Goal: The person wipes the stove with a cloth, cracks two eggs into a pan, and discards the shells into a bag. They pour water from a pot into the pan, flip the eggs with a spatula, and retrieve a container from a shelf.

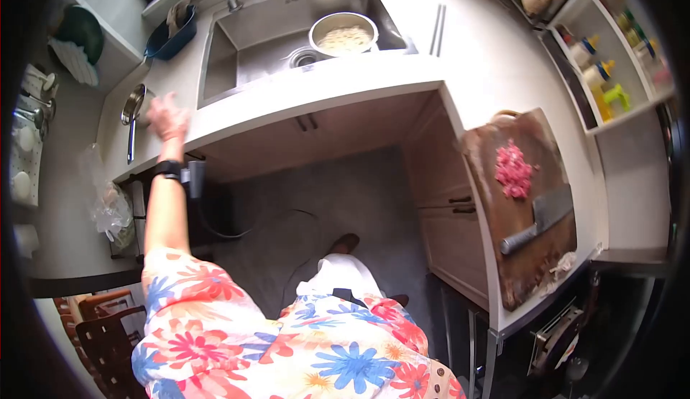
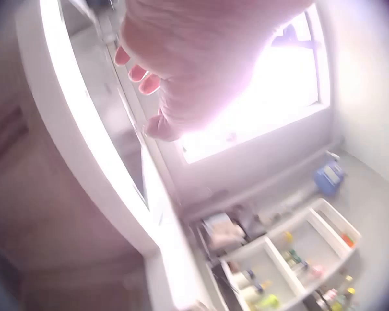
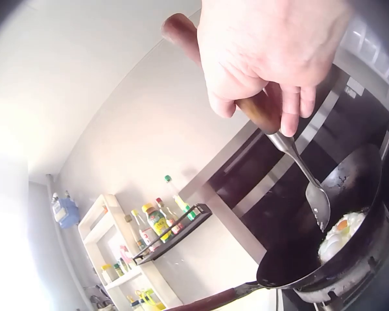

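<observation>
The person's bare left forearm was extended forward from a white sleeve printed with red and blue flowers, its wrist banded in black. The bare left hand was blurred, fingers parted and loosely bent. The bare right hand pointed downward, fingers curled in a grip.

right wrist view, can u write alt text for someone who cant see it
A person's right grip holds a wooden-handled metal utensil that slants down toward a cracked-open egg in a dark frying pan. Behind, bottles stand on a dark rack against a pale wall.
</observation>
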A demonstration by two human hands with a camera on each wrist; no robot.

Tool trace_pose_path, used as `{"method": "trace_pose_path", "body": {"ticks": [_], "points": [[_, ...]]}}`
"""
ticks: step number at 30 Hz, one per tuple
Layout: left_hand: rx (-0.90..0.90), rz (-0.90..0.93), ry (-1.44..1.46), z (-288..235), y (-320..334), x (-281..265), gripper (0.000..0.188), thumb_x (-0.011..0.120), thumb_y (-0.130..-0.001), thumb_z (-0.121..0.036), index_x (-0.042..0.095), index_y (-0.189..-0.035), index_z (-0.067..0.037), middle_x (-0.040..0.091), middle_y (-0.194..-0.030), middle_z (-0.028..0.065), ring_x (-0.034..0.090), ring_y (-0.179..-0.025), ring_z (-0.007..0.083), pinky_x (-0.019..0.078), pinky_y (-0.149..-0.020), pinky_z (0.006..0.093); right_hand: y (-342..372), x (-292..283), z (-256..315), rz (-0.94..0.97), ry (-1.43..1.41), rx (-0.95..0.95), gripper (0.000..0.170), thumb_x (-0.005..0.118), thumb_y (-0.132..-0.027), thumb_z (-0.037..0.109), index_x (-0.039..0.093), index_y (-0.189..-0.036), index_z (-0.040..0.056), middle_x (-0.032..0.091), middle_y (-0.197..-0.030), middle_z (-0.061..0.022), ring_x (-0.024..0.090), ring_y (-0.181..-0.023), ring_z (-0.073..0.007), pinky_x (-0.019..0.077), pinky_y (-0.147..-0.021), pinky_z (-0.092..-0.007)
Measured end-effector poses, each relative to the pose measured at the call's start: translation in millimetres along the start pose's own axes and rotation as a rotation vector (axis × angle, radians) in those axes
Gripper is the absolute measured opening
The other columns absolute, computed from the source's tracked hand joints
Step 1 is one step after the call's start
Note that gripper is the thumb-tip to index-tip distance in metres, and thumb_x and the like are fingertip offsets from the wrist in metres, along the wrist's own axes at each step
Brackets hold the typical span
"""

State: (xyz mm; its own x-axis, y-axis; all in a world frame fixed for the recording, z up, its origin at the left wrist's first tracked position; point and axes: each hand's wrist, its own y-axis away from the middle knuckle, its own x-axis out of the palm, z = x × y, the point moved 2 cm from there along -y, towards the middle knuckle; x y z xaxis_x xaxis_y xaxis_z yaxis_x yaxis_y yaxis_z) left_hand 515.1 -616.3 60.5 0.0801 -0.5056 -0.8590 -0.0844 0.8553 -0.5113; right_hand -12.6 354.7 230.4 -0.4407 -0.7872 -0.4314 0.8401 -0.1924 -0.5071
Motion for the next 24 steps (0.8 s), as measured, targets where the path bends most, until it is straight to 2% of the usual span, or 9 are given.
{"method": "trace_pose_path", "body": {"ticks": [3, 5, 6, 8, 11, 13, 14, 18, 24], "points": [[-0.327, 0.141, -0.195, 118, -46, 13, 0.055, 0.063, -0.067, -0.029, 0.053, -0.121, -0.023, 0.050, -0.120, 0.0137, 0.048, -0.112, 0.0356, 0.0432, -0.091, 0.0499, -18, -1, -2, -0.010, 0.016, 0.031, 0.034, 0.050, -0.092, 0.021, 0.054, -0.109, -0.0080, 0.055, -0.111, -0.0162, 0.057, -0.100, -0.0255, 0.0467, -0.089, -0.0353], [-0.251, 0.218, -0.079, 246, -88, 113, 0.056, 0.065, -0.070, -0.036, 0.054, -0.113, -0.002, 0.062, -0.084, 0.0146, 0.062, -0.084, 0.0333, 0.0509, -0.076, 0.0465, -8, -23, 13, -0.062, 0.055, 0.065, 0.035, 0.049, -0.093, 0.021, 0.054, -0.112, -0.0073, 0.053, -0.115, -0.0150, 0.056, -0.103, -0.0246, 0.0459, -0.092, -0.0349], [-0.515, 0.594, 0.555, 240, -72, 85, 0.045, 0.065, -0.076, -0.039, 0.058, -0.097, 0.000, 0.061, -0.073, 0.0099, 0.063, -0.063, 0.0266, 0.0527, -0.054, 0.0378, -6, -46, 10, -0.097, 0.077, 0.083, 0.035, 0.049, -0.093, 0.021, 0.053, -0.113, -0.0070, 0.053, -0.117, -0.0145, 0.055, -0.105, -0.0242, 0.0454, -0.093, -0.0347], [-0.829, 0.716, 0.904, 211, -57, 61, 0.034, 0.060, -0.083, -0.040, 0.058, -0.084, -0.006, 0.060, -0.072, 0.0055, 0.059, -0.052, 0.0167, 0.0475, -0.041, 0.0277, 0, -90, 10, -0.166, 0.111, 0.115, 0.036, 0.049, -0.093, 0.022, 0.053, -0.116, -0.0063, 0.052, -0.121, -0.0134, 0.054, -0.108, -0.0233, 0.0446, -0.096, -0.0344], [-0.834, 0.892, 1.192, 215, -57, 74, 0.030, 0.056, -0.087, -0.042, 0.057, -0.086, -0.012, 0.061, -0.073, 0.0017, 0.058, -0.053, 0.0086, 0.0464, -0.041, 0.0210, -9, -114, -5, -0.283, 0.047, 0.255, 0.038, 0.051, -0.092, 0.026, 0.054, -0.119, -0.0005, 0.053, -0.122, -0.0073, 0.053, -0.109, -0.0200, 0.0438, -0.098, -0.0312], [-0.833, 0.935, 1.507, 237, -62, 115, 0.025, 0.057, -0.088, -0.039, 0.056, -0.093, -0.015, 0.062, -0.075, 0.0007, 0.057, -0.053, 0.0057, 0.0451, -0.040, 0.0189, 21, -76, 35, -0.315, 0.185, 0.322, 0.045, 0.060, -0.085, 0.039, 0.057, -0.120, 0.0108, 0.055, -0.120, 0.0020, 0.059, -0.103, -0.0163, 0.0432, -0.072, -0.0199], [-0.897, 0.899, 1.546, 223, -57, 107, 0.018, 0.056, -0.090, -0.033, 0.056, -0.094, -0.015, 0.055, -0.067, -0.0045, 0.049, -0.047, 0.0038, 0.0372, -0.037, 0.0188, 25, -67, 40, -0.377, 0.175, 0.367, 0.043, 0.060, -0.085, 0.038, 0.059, -0.116, 0.0085, 0.057, -0.118, 0.0009, 0.060, -0.103, -0.0196, 0.0382, -0.087, -0.0307], [-0.850, 0.919, 1.785, 206, -55, 112, 0.023, 0.047, -0.096, -0.023, 0.041, -0.074, -0.017, 0.027, -0.057, -0.0063, 0.027, -0.042, 0.0046, 0.0221, -0.038, 0.0218, 21, -81, 13, -0.431, -0.028, 0.462, 0.050, 0.070, -0.078, 0.040, 0.058, -0.117, 0.0106, 0.058, -0.111, -0.0028, 0.062, -0.095, -0.0219, 0.0456, -0.079, -0.0267], [-0.776, 0.973, 1.807, 207, -56, 121, 0.019, 0.033, -0.099, -0.014, 0.041, -0.084, -0.008, 0.023, -0.065, -0.0010, 0.026, -0.050, 0.0091, 0.0267, -0.045, 0.0232, 65, -43, 58, -0.472, 0.018, 0.423, 0.046, 0.072, -0.076, 0.038, 0.057, -0.105, 0.0061, 0.062, -0.101, -0.0061, 0.065, -0.087, -0.0229, 0.0469, -0.073, -0.0278]]}}
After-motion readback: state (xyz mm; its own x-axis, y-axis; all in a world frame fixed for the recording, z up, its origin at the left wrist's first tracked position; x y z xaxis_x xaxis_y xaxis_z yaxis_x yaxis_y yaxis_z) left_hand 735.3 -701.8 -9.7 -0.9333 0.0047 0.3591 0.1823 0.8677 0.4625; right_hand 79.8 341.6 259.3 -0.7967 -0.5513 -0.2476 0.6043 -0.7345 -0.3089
